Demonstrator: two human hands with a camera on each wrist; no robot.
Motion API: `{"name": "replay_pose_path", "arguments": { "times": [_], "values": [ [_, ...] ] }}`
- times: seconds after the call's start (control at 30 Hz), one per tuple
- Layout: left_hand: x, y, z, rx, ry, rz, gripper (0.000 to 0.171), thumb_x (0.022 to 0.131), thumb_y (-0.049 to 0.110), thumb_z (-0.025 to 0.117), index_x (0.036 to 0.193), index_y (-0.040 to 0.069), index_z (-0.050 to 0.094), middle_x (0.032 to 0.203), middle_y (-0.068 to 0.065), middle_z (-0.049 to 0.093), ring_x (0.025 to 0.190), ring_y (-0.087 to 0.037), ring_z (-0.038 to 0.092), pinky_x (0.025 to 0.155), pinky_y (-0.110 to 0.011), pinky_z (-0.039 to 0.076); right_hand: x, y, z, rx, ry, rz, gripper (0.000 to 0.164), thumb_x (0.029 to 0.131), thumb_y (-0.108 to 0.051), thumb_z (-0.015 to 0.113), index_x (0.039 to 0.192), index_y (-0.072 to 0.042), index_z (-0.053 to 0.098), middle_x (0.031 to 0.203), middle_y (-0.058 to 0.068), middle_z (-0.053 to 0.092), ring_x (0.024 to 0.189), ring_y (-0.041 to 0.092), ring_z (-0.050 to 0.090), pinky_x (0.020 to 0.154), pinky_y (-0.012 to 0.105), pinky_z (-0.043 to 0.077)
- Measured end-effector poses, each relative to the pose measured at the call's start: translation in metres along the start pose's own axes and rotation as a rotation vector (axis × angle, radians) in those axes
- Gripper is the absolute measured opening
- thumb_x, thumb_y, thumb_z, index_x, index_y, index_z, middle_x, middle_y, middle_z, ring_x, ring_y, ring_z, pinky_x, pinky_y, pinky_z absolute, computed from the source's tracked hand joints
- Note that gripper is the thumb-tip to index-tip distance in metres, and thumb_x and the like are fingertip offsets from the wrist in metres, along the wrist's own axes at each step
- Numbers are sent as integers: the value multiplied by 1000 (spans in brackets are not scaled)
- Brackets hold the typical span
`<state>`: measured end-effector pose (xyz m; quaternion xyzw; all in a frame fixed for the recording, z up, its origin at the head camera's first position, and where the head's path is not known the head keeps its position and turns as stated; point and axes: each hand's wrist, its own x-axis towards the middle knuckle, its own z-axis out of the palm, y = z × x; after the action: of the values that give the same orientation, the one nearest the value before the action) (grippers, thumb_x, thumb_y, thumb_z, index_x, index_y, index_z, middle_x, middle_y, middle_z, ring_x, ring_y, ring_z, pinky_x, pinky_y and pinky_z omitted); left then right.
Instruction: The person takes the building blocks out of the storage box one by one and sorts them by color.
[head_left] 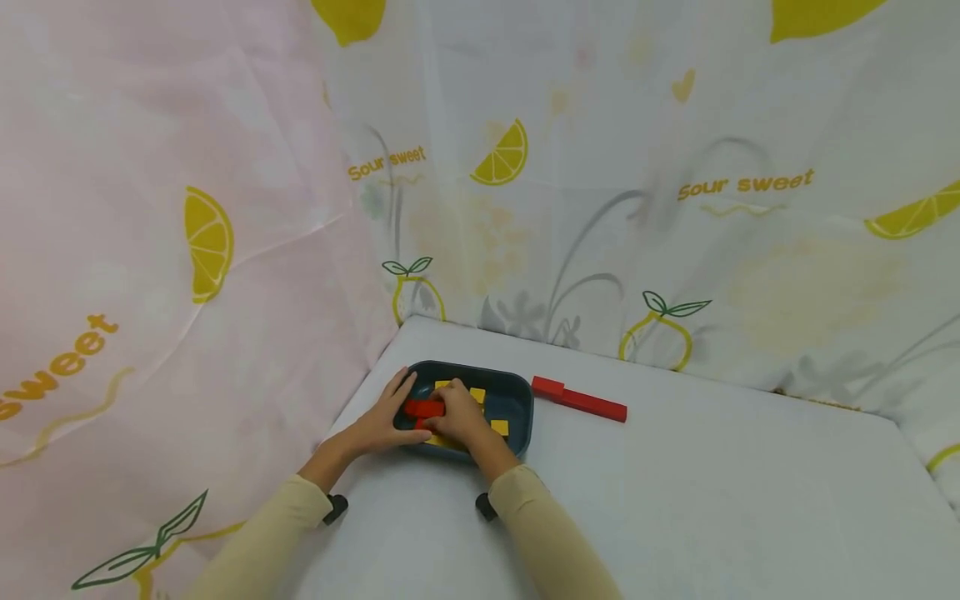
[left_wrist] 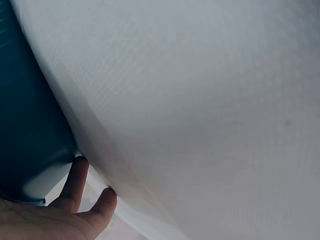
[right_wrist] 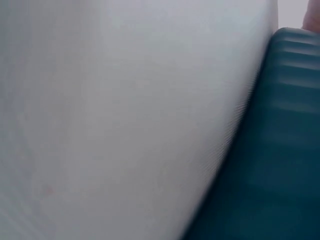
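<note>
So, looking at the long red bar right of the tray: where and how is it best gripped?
Probably at the middle of the long red bar, pinching its two long sides from above and the near side. It lies flat and narrow, with open white tabletop before it; the dark blue tray sits beyond its left end.

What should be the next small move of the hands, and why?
Probably the right hand should lift the red rectangular block out of the dark blue oblong tray: this hand seems to pinch the block, and a long red bar lies outside, on the white table.
</note>
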<state>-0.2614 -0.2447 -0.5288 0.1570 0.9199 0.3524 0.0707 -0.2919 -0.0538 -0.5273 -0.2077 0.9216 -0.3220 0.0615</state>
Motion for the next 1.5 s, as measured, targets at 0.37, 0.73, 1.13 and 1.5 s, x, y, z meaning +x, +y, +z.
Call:
{"name": "replay_pose_path", "arguments": {
  "times": [0.37, 0.73, 1.13, 1.5],
  "values": [
    [-6, 0, 5, -3, -7, -8, 112, 80, 58, 74, 161, 19, 8, 167, -9, -6, 149, -43, 16, 112, -68, 28, -6, 3, 5, -18, 9, -20, 37, 92, -31, 70, 123, -10, 69, 106, 4, 52, 84, 14, 53, 71, 22, 47],
    [-3, -2, 3, -5, 2, 13, 111, 79, 55, 76, 160, 16, 10, 167, -12, -3, 149, -44, 14, 112, -69, 26, -5, 4, 4, 10, -15, -82, 39, 97, -30, 64, 131, -11, 63, 114, 6, 54, 89, 14, 53, 77, 23, 48],
    [0, 2, -1, -11, 5, 10, 113, 78, 55, 77, 161, 19, 9, 167, -9, -6, 150, -43, 13, 112, -69, 25, 0, 2, -1, 106, 43, -93, 41, 97, -30, 63, 133, -11, 62, 122, 9, 57, 99, 18, 56, 84, 28, 51],
    [0, 1, -1, -30, 2, 0, 111, 79, 55, 77, 161, 22, 9, 167, -8, -6, 149, -42, 14, 112, -69, 25, 1, 2, -2, 168, 109, -82, 37, 96, -24, 65, 130, -9, 63, 124, 11, 62, 103, 20, 59, 91, 33, 53]
  ]
}}
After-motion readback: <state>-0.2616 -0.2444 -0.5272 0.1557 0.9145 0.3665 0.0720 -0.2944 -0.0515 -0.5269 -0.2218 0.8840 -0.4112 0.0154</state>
